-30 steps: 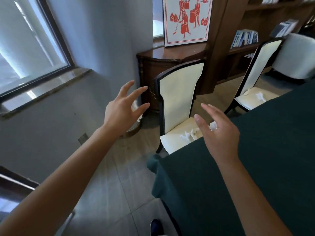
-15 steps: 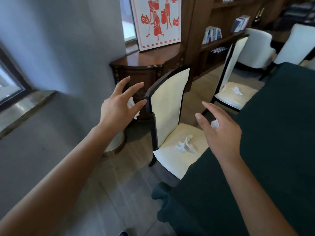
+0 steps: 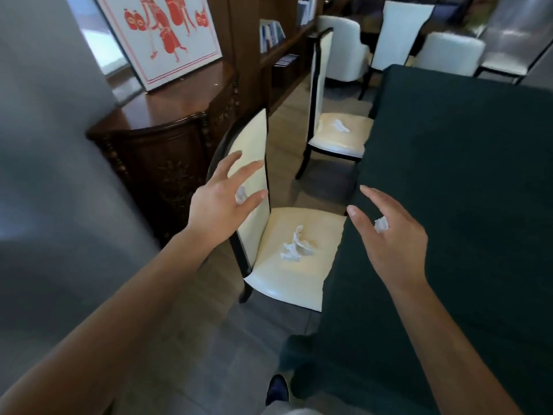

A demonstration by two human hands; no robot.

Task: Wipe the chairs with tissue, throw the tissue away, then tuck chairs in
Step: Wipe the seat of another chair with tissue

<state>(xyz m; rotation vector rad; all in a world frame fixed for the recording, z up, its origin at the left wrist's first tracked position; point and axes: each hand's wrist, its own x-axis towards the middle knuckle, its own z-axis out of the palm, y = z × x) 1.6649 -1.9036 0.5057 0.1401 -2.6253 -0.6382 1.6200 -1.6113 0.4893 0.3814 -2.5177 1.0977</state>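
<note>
Shoe tip [image 3: 277, 388] showing at bottom, on grey floor [image 3: 185, 339]; both forearms reaching fwd. Left hand [image 3: 223, 202] hovering w/ fingers spread, just in front of near chair's [image 3: 299, 280] backrest; a small white tissue scrap [image 3: 240, 194] showing between its fingers, can't tell if it's pinching it. Right hand [image 3: 389, 238] hanging over edge of dark green table [image 3: 463, 175], fingers loosely spread; another white scrap [image 3: 381, 224] sitting at its fingers, grip unclear. Crumpled tissue [image 3: 294, 248] lying mid-seat on near chair, seat partly under table edge; farther along, 2nd chair [image 3: 338, 139] w/ tissue wad [image 3: 340, 126] on its seat; dark wood cabinet [image 3: 167, 139] to left, red-and-white picture [image 3: 167, 34] leaning on top.
</note>
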